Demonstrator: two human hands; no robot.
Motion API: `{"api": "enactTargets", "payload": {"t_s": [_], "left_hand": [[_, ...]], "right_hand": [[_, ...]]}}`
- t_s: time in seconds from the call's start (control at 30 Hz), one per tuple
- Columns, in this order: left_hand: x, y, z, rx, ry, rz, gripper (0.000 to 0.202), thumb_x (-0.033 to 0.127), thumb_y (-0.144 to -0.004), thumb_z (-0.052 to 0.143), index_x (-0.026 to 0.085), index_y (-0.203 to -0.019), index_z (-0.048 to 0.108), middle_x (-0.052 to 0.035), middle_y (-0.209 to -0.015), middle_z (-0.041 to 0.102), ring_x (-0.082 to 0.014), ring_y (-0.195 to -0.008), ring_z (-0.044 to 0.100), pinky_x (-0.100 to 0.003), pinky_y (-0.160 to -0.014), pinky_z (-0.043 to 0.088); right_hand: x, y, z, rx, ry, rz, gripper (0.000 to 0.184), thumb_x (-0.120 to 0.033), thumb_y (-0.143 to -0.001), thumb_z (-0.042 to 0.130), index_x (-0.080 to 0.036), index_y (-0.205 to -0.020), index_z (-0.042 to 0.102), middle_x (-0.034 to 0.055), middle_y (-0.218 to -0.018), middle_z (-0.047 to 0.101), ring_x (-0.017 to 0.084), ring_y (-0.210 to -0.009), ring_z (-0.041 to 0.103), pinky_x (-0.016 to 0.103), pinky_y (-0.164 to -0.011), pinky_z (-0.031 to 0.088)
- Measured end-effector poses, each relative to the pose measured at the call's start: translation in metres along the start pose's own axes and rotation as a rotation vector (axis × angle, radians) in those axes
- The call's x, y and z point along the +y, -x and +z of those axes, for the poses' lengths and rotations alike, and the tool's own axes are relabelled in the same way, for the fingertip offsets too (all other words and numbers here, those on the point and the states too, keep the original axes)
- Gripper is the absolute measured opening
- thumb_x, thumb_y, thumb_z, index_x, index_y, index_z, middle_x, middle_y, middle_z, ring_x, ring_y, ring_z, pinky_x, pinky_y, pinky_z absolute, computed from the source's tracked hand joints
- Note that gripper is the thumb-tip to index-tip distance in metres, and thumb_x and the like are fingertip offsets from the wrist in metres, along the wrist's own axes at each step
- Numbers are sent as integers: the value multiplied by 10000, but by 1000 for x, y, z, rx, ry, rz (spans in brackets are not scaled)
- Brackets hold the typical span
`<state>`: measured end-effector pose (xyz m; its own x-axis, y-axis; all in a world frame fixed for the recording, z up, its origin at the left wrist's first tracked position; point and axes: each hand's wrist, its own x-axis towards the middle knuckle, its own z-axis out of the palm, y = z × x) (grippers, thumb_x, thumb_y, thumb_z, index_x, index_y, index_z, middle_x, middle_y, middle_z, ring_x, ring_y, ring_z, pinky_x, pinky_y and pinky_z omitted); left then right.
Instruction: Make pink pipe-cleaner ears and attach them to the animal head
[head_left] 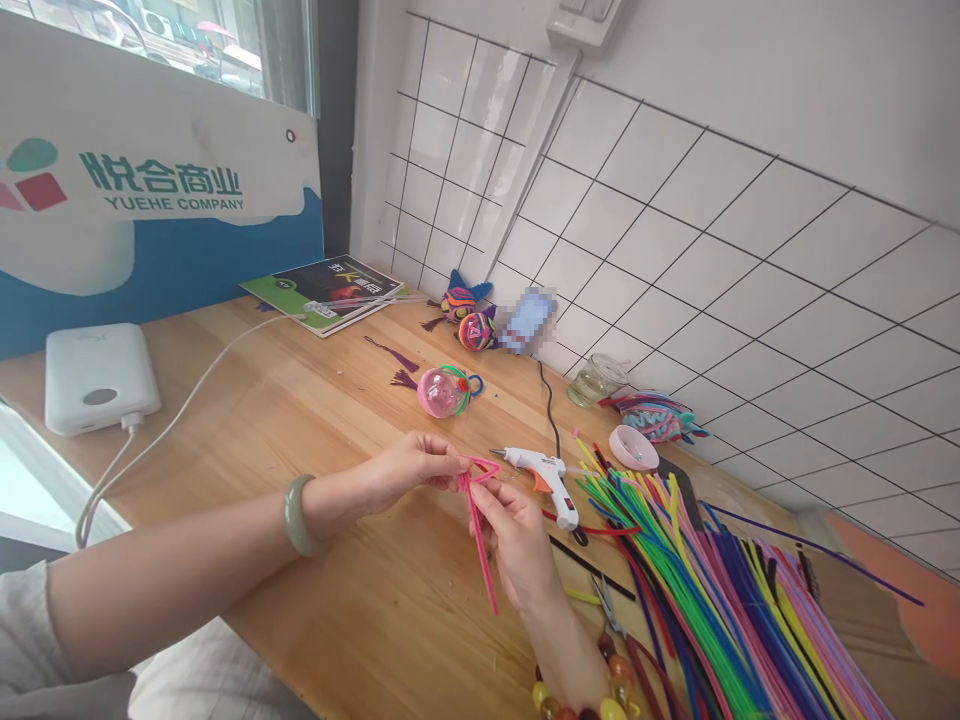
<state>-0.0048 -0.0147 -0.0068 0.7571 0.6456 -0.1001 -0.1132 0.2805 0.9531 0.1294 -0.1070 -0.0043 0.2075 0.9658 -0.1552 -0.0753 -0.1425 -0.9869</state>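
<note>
Both hands pinch a bright pink pipe cleaner (482,555) above the middle of the wooden table. It is bent into a small pointed loop near the fingertips, and a straight end hangs down past my right hand. My left hand (412,470), with a jade bangle on its wrist, grips the bend between thumb and fingers. My right hand (517,530) holds the pink length just below and to the right. Beyond the hands lies a clear round ball (441,392) with pink wrapping and green trim. Close on the right rests a white glue gun (551,485).
Many coloured pipe cleaners (720,590) spread across the right side, with scissors (609,605) beside them. Farther back are a glass jar (596,380), a pink dish (634,447) and wrapped colourful ornaments (476,328). A white power bank (101,378) with a cable and booklets (330,290) lie left.
</note>
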Motion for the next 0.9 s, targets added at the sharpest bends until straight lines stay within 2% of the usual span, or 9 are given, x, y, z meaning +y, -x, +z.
{"api": "enactTargets", "payload": {"t_s": [0.17,0.4,0.9], "left_hand": [[3,2,4,17,-54,-6,238,360,-697,601,124,-674,626,-38,-665,629,-125,-641,549,-246,-650,412],[7,2,6,40,-78,14,251,365,-699,593,124,-628,600,-10,-602,585,-101,-585,504,-223,-603,385],[2,2,4,-14,-26,-9,317,420,-714,574,109,-673,616,-33,-621,595,-107,-578,510,-235,-589,384]], "right_hand": [[-2,0,1,17,23,-21,180,-324,-723,599,-159,-773,649,20,-697,609,105,-574,488,234,-548,389],[-4,0,2,-54,25,-72,167,-279,-726,591,-163,-832,649,44,-810,632,102,-595,495,234,-559,406],[-3,1,3,-7,131,-118,129,-271,-721,593,-157,-757,640,-5,-612,578,93,-520,483,235,-542,406]]}}
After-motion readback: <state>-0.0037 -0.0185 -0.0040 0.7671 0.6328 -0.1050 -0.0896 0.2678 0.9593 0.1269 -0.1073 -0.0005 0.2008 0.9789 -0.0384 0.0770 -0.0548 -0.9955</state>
